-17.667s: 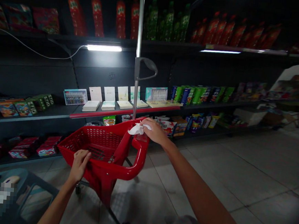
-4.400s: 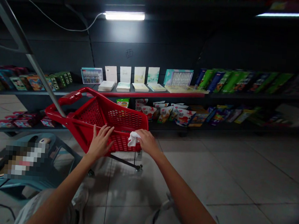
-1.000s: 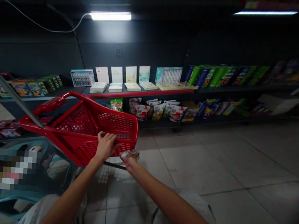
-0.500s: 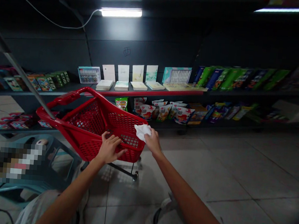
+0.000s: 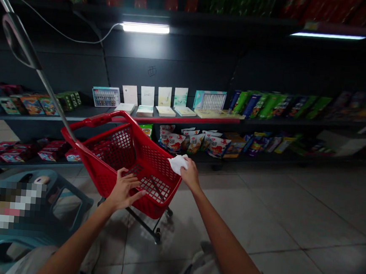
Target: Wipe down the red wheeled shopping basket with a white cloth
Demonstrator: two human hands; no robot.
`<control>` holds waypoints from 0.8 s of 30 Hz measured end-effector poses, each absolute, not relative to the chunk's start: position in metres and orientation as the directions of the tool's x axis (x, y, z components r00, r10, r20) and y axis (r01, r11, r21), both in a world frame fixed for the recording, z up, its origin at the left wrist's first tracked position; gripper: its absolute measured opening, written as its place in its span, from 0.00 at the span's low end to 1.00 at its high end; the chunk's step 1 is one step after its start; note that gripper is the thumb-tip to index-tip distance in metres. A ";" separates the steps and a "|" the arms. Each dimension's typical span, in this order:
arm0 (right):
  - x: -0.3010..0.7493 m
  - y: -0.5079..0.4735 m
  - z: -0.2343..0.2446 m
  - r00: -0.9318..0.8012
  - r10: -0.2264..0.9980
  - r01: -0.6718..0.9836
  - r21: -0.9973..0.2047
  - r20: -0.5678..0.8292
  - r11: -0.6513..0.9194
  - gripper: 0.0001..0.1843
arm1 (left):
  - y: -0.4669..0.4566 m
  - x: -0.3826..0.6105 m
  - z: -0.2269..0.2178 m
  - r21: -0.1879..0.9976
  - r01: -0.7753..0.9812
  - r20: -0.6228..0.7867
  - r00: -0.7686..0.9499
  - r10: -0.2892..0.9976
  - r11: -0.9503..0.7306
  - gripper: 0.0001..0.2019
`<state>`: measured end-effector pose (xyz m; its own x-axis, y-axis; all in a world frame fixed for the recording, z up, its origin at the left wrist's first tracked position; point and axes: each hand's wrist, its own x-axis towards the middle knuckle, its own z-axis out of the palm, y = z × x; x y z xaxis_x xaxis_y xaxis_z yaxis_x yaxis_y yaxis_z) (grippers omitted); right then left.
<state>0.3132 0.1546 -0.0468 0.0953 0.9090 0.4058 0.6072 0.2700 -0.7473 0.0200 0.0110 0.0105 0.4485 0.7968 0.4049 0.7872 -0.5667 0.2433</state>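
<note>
Holding a white cloth (image 5: 176, 164) in a closed right grip (image 5: 191, 175) at the outer-end rim of a red shopping cart (image 5: 152, 207), while spreading an open, unladen left grip (image 5: 124, 192) over the near side.

Bringing the cloth too close to the rim to tell touching from hovering. Working beside a metal pole (image 5: 51, 95) slanting up from the cart's handle and cutting across the shelf view. Having a blue-grey stool (image 5: 53, 192) close by at left, bearing items obscured by pixelation. Facing a shelf (image 5: 203, 121) lined with upright booklets (image 5: 164, 96) under a lit tube lamp (image 5: 146, 28), with green and blue packs (image 5: 269, 105) farther right. Looking past the cart toward snack bags (image 5: 195, 143) below, a partly hidden green pouch (image 5: 146, 130), and red boxes (image 5: 53, 150) at left.
</note>
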 end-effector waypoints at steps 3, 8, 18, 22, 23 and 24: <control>0.316 0.153 -0.042 -0.044 0.914 0.643 -0.689 0.403 0.335 0.30 | 0.011 0.015 0.010 0.267 0.779 0.401 0.446 0.801 -0.567 0.17; 0.315 0.144 -0.035 -0.203 0.902 0.657 -0.630 0.380 0.413 0.30 | 0.013 0.000 0.010 0.289 0.778 0.382 0.441 0.812 -0.558 0.19; 0.291 0.126 -0.014 -0.214 0.940 0.685 -0.645 0.267 0.339 0.22 | 0.020 -0.037 0.008 0.305 0.784 0.407 0.406 0.818 -0.541 0.09; 0.283 0.117 -0.002 -0.255 0.948 0.804 -0.503 0.188 0.316 0.12 | 0.024 -0.042 -0.007 0.419 0.810 0.446 0.211 0.870 -0.411 0.28; 0.282 0.114 0.001 -0.273 0.945 0.815 -0.479 0.180 0.327 0.11 | 0.027 -0.044 -0.011 0.467 0.800 0.439 0.159 0.884 -0.376 0.31; 0.282 0.111 0.004 -0.290 0.942 0.818 -0.467 0.168 0.335 0.12 | 0.030 -0.046 -0.015 0.519 0.785 0.433 0.101 0.896 -0.339 0.32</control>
